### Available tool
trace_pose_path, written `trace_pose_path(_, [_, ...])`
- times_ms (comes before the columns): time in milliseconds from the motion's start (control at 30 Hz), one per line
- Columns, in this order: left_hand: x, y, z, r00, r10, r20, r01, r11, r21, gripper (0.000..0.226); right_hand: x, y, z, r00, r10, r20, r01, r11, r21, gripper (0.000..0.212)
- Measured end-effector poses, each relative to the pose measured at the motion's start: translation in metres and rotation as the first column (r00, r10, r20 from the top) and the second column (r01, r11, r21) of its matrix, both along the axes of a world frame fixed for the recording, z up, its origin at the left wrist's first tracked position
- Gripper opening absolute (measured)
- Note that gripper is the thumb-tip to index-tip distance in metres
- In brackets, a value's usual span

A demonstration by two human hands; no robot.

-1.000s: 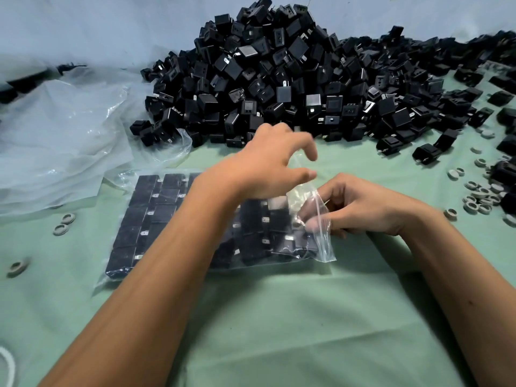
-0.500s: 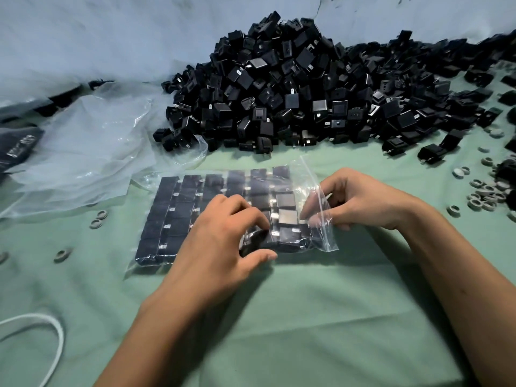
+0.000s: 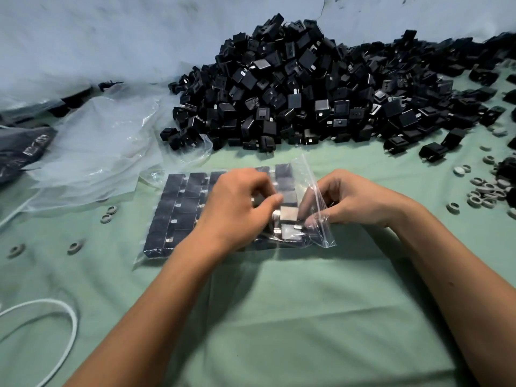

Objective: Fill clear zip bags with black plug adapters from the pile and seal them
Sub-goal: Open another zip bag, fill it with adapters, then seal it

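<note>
Flat on the green cloth [image 3: 293,317] just before the adapter pile [image 3: 321,88], clear zip bag [image 3: 178,208] packed with adapters, mouth pinched by right hand [image 3: 354,202], left hand [image 3: 237,208] fingers curled atop rows; likely heavy, slippery film, best gripped at the zip strip

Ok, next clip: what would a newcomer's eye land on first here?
First, the big pile of black plug adapters heaped against the pale wall at the back of the green table. Next, in the middle, the clear zip bag packed with neat rows of adapters, the left hand over it while the right hand pinches its open end. Crumpled clear plastic lies to the left.
</note>
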State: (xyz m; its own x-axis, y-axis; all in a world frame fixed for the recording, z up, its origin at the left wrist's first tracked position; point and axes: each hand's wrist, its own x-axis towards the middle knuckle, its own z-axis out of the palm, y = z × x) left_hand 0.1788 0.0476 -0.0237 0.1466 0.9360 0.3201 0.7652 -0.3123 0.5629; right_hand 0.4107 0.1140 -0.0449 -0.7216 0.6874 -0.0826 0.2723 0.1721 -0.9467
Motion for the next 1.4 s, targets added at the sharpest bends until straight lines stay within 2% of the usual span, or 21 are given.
trace_pose_path(100, [0.022, 0.014, -0.010, 0.975, 0.145, -0.167, -0.138, 0.989, 0.053, 0.018, -0.001, -0.001, 0.000, 1.000, -0.007, 0.013, 0.007, 1.000, 0.012, 0.016])
trace_pose_path(167, [0.031, 0.023, -0.017, 0.935, 0.181, -0.304, -0.188, 0.982, 0.009, 0.033, -0.002, -0.003, 0.001, 1.000, -0.004, 0.003, 0.004, 1.000, 0.004, 0.014])
trace_pose_path(233, [0.032, 0.028, -0.022, 0.907, 0.176, -0.382, -0.217, 0.974, -0.067, 0.049, -0.002, -0.003, 0.001, 1.000, -0.006, 0.002, 0.006, 1.000, -0.001, 0.010])
trace_pose_path(300, [0.032, 0.030, -0.028, 0.902, 0.129, -0.412, -0.209, 0.966, -0.154, 0.064, -0.002, -0.002, 0.000, 1.000, -0.012, 0.006, 0.012, 1.000, -0.009, 0.009])
trace_pose_path(400, [0.034, 0.026, -0.036, 0.879, 0.095, -0.468, -0.197, 0.965, -0.174, 0.076, -0.002, -0.001, 0.000, 1.000, 0.006, 0.027, -0.006, 1.000, -0.006, 0.016])
trace_pose_path(633, [0.034, 0.025, -0.037, 0.856, 0.080, -0.510, -0.198, 0.963, -0.181, 0.071, 0.012, 0.008, -0.003, 0.996, 0.066, 0.065, -0.065, 0.998, -0.017, 0.017])
trace_pose_path(700, [0.033, 0.025, -0.037, 0.854, 0.076, -0.515, -0.194, 0.964, -0.180, 0.070, 0.022, 0.015, -0.005, 0.998, -0.012, 0.060, 0.013, 1.000, -0.019, 0.010])
trace_pose_path(733, [0.033, 0.025, -0.037, 0.855, 0.073, -0.514, -0.191, 0.965, -0.181, 0.070, 0.024, 0.021, -0.006, 0.990, -0.129, 0.050, 0.129, 0.992, -0.002, 0.006])
trace_pose_path(800, [0.033, 0.025, -0.037, 0.850, 0.073, -0.521, -0.193, 0.965, -0.180, 0.070, 0.022, 0.036, -0.011, 0.903, -0.430, 0.021, 0.426, 0.900, 0.089, 0.005])
trace_pose_path(867, [0.033, 0.026, -0.037, 0.847, 0.073, -0.526, -0.194, 0.965, -0.179, 0.070, 0.009, 0.056, -0.012, 0.746, -0.666, 0.010, 0.632, 0.713, 0.304, 0.004])
trace_pose_path(900, [0.033, 0.026, -0.037, 0.848, 0.072, -0.525, -0.193, 0.965, -0.180, 0.070, 0.001, 0.066, -0.009, 0.701, -0.712, 0.028, 0.630, 0.638, 0.442, 0.004])
trace_pose_path(967, [0.033, 0.026, -0.037, 0.848, 0.072, -0.525, -0.193, 0.964, -0.180, 0.069, -0.016, 0.084, -0.003, 0.688, -0.712, 0.141, 0.479, 0.591, 0.649, 0.026])
trace_pose_path(1067, [0.033, 0.026, -0.037, 0.852, 0.074, -0.518, -0.192, 0.965, -0.178, 0.068, -0.041, 0.103, 0.003, 0.600, -0.713, 0.362, 0.318, 0.628, 0.710, 0.051])
trace_pose_path(1133, [0.033, 0.026, -0.038, 0.855, 0.076, -0.514, -0.191, 0.966, -0.175, 0.067, -0.050, 0.108, 0.001, 0.560, -0.733, 0.386, 0.329, 0.624, 0.709, 0.044])
trace_pose_path(1200, [0.032, 0.026, -0.038, 0.855, 0.079, -0.513, -0.194, 0.965, -0.175, 0.067, -0.050, 0.109, -0.002, 0.579, -0.754, 0.309, 0.385, 0.587, 0.712, 0.024])
trace_pose_path(1267, [0.032, 0.029, -0.038, 0.857, 0.077, -0.509, -0.192, 0.965, -0.177, 0.067, -0.043, 0.108, -0.007, 0.570, -0.783, 0.248, 0.442, 0.547, 0.711, 0.012])
trace_pose_path(1400, [0.034, 0.027, -0.036, 0.861, 0.060, -0.505, -0.191, 0.958, -0.212, 0.066, -0.021, 0.100, -0.014, 0.556, -0.814, 0.168, 0.489, 0.483, 0.727, 0.012])
